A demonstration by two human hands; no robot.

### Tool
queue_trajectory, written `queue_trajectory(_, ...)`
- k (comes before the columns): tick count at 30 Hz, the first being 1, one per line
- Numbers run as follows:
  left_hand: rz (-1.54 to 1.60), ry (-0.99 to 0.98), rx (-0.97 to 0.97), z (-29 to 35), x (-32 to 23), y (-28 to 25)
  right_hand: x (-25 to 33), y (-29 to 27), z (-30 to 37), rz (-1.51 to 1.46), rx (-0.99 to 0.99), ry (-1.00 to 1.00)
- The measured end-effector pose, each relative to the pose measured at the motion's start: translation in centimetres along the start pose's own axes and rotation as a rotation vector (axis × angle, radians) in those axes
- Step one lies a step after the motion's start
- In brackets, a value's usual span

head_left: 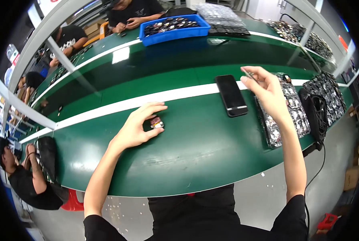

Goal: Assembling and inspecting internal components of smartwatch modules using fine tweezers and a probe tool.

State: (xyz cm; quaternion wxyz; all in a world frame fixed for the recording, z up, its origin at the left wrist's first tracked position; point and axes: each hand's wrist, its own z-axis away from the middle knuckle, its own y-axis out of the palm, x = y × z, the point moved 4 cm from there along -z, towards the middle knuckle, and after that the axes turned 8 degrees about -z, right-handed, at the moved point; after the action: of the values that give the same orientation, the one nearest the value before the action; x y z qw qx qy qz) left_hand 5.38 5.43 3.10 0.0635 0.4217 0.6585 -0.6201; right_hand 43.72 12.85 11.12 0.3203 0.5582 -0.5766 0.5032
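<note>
- Clearly caught in the middle of a fine handling step: pinched by the left hand (pixel 137 128), between thumb and bent forefinger, a small dark square component with a reddish face (pixel 157 123).
- Found this component low on the green belt-like table top (pixel 195 156), just below the white stripe (pixel 119 105); could not tell whether resting on the surface or raised a little.
- Held up in the right hand (pixel 267 90), well apart from the left, a thin silvery metal piece (pixel 249 74), closed between thumb and forefinger; too small to tell whether tweezers or a pin.
- Noted a flat black rectangular phone (pixel 231 95), face up, between the two hands and across the stripe.
- Noted also a long tray of small shiny parts (pixel 294 116) beside the right forearm, and a blue plastic bin (pixel 175 35) far behind.
- Judged the step as steadying the component for work with the thin piece.
- Judged the next move to call for a light, firm pinch and a slow, exact lowering of the thin tip, since so small a part could easily flip or slide.
</note>
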Motion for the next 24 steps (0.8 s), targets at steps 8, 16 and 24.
queue_trajectory(8,-0.094,-0.076,-0.124,1.6,0.3,0.3,-5.3,16.3,3.2,-0.116,0.338,0.095)
queue_trajectory(16,-0.142,-0.070,-0.132,2.1,0.8,0.2,-6.8,17.1,4.5,-0.296,0.294,0.262)
queue_trajectory(24,-0.265,-0.066,-0.104,2.2,1.4,0.6,-6.4,17.0,4.6,-0.201,0.307,0.150)
